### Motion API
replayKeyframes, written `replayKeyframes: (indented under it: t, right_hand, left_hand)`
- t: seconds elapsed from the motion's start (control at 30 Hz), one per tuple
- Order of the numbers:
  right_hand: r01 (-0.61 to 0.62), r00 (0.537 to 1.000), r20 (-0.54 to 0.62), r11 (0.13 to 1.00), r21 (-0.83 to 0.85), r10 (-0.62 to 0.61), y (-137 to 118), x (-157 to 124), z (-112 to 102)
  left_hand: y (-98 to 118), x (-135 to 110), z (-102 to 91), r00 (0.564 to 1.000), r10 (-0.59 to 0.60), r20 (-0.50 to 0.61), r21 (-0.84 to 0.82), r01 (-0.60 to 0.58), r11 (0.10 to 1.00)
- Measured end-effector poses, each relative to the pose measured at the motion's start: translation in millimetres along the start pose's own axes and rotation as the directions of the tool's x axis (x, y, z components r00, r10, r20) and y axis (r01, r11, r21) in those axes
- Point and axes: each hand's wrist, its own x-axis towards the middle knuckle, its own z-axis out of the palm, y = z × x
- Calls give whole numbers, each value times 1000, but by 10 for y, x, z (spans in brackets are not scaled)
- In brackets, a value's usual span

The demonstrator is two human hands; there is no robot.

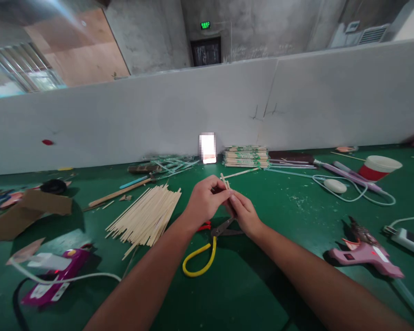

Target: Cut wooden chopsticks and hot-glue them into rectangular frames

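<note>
Some thin sticks (224,180) sit pinched in both your left hand (205,200) and right hand (245,212), visible ends aimed at eleven o'clock, while the loose pile (146,214) lies toward nine o'clock, nearer your left, its long axis running one to seven.

One loose stick pile (148,214), one scissors (218,231), one cup (379,168).

Our left hand (204,201) and right hand (245,213) pinch what look like two wooden sticks (224,180). Beneath them, we see open scissors (214,233) on the green table (193,301).
</note>
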Motion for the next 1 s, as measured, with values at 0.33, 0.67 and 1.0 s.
replayKeyframes:
  t: [0.33,0.67,1.0]
  right_hand:
    - [53,991,126,994,-98,-41,-64,0,-7]
    - [-8,999,49,976,-219,19,-90,89,-119]
    - [-125,979,-168,990,-61,114,-81,196,-198]
  left_hand:
    - [63,-54,-27,999,-36,11,-119,37,992]
    - [30,-132,-279,982,-148,120,59,142,988]
    - [-187,-767,-192,791,-515,331,856,-23,516]
